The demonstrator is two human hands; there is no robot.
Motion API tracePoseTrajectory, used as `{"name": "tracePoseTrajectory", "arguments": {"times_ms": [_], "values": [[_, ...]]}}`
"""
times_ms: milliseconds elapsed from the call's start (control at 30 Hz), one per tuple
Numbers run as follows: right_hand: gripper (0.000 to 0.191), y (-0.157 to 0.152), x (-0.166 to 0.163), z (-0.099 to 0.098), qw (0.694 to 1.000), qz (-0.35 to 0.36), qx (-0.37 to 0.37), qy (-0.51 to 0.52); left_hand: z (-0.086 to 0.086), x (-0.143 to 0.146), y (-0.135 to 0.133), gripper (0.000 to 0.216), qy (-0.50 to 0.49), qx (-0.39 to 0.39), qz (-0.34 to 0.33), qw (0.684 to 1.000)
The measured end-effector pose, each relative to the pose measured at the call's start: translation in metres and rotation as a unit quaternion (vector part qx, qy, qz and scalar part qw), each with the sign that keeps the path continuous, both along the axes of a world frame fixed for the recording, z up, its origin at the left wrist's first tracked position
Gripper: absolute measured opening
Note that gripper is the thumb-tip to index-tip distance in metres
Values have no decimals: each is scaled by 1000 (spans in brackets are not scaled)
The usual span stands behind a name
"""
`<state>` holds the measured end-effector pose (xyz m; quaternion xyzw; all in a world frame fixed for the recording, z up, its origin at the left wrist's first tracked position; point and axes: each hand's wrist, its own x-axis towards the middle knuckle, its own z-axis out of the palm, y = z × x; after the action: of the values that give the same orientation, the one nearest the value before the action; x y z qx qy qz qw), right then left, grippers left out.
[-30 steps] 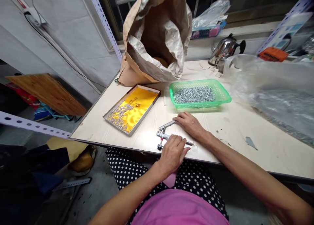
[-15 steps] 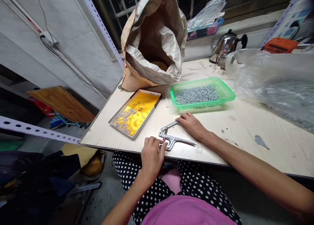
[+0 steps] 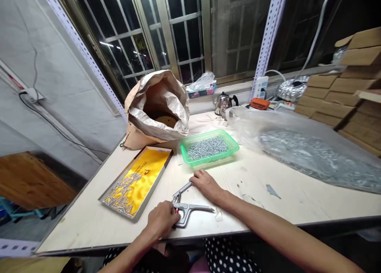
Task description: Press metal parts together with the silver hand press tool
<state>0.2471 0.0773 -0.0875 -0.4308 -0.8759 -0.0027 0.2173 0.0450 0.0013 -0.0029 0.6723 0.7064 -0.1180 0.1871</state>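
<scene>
A grey metal hand tool with two handles and a spring (image 3: 190, 207) lies on the table near its front edge, its handles spread apart. At its head end my left hand (image 3: 162, 220) is closed, thumb and fingers pinching around the part with a small red piece; what else they hold is hidden. My right hand (image 3: 208, 186) grips the tip of the upper handle with curled fingers. Beyond it stands a green plastic basket (image 3: 233, 148) filled with small silvery metal pins (image 3: 206, 148). To the left lies a shallow box lined with yellow cloth (image 3: 150, 161), with loose metal pieces (image 3: 120, 197) in its near part.
An open paper sack (image 3: 135, 132) stands at the back left. Behind the basket is a steel kettle (image 3: 222, 105). A large clear plastic bag of small parts (image 3: 309, 157) covers the right side, with stacked cardboard boxes (image 3: 330, 96) behind. A grey scrap (image 3: 272, 191) lies on the table.
My view has tilted up, showing more of the window and the boxes at right. Both hands stay on the tool, left at its head, right on the upper handle.
</scene>
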Motion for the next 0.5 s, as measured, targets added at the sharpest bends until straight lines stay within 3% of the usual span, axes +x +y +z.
{"name": "tracePoseTrajectory", "arguments": {"times_ms": [100, 233, 300, 400, 433, 500], "values": [[16, -1, 0, 2, 1000, -3, -8, 10, 10, -4, 3, 17, 38, -13, -16, 999], [16, -4, -3, 6, 1000, 4, -19, -7, 20, -14, 10, 23, 129, 15, -86, 988], [16, -6, -4, 7, 1000, 5, -24, -19, 21, -16, 13, 23, 109, -10, -83, 990], [16, -7, -5, 7, 999, -1, -28, -23, 19, -15, 10, 19, -2, -146, -5, 989], [16, -7, -5, 7, 999, -1, -29, -22, 20, -13, 6, 20, -9, -155, -2, 988], [15, -8, -4, 8, 999, 5, -32, -24, 26, -6, -2, 24, 53, -86, -56, 993]]}}
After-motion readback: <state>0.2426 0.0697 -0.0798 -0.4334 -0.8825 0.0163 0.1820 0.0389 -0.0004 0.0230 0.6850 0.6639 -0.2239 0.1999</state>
